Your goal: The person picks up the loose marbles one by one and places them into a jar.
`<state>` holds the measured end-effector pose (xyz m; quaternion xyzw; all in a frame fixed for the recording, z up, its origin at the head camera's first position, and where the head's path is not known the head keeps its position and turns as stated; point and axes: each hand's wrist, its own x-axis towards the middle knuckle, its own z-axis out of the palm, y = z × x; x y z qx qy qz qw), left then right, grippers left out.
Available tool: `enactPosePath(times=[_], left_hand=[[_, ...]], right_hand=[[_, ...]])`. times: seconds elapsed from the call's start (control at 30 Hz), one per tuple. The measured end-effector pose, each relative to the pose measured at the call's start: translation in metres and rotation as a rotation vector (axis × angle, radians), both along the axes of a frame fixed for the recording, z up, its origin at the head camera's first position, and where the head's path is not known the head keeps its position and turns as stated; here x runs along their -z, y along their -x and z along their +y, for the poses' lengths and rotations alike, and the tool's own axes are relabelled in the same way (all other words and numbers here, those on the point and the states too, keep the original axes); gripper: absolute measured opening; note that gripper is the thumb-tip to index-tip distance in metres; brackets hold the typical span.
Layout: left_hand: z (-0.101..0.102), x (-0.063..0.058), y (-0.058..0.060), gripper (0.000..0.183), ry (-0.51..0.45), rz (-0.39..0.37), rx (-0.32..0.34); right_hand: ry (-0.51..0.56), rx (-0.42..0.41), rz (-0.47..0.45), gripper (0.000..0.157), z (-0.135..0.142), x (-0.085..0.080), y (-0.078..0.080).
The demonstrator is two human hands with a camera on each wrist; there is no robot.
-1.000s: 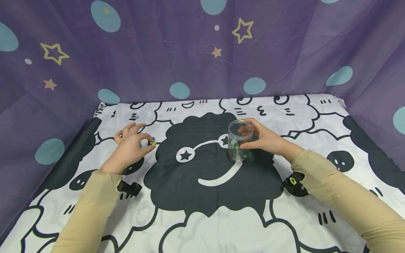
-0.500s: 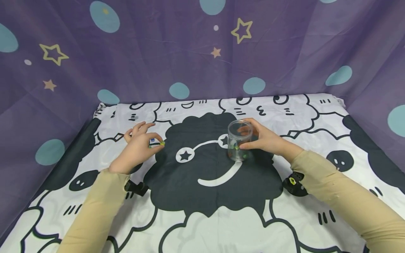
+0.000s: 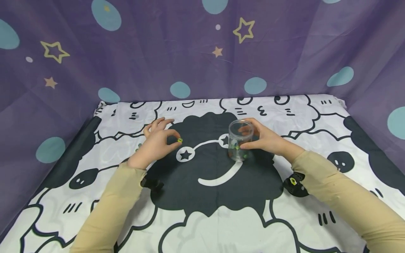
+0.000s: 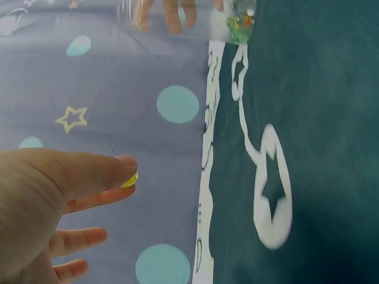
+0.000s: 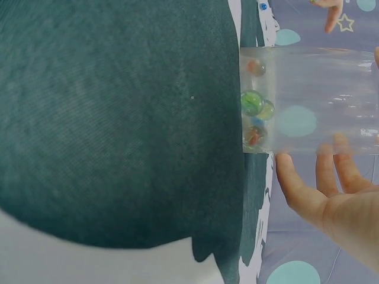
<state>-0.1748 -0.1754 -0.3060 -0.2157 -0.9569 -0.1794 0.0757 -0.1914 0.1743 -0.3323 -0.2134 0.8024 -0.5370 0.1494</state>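
My left hand (image 3: 155,144) pinches a small yellow-green marble (image 3: 180,140) between thumb and forefinger, its other fingers spread. In the left wrist view only a sliver of that marble (image 4: 130,180) shows past the thumb. To its right, my right hand (image 3: 267,141) grips a clear jar (image 3: 233,137) that stands upright and lidless on the dark patch of the cloth. Several glass marbles (image 5: 251,103), green, orange and blue, lie on the jar's bottom in the right wrist view. The left hand is apart from the jar.
Greenish marbles (image 3: 139,146) lie on the cloth (image 3: 218,228) behind the left wrist, partly hidden. A blue marble (image 5: 264,6) shows in the right wrist view. A purple curtain (image 3: 190,45) with stars and spots hangs behind the table.
My left hand has moved right toward the jar with the yellow-green marble in its pinch. The blue marble beside it is now hidden in the head view. Right hand and jar stay put.
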Motion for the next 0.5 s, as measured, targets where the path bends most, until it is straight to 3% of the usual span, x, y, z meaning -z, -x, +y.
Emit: enactPosePath(times=[0.5], left_hand=[[0.047,-0.01,0.009,0.011,-0.048,0.004,0.093]], right_hand=[[0.009,-0.008,0.005,0.075,0.0,0.001,0.001]])
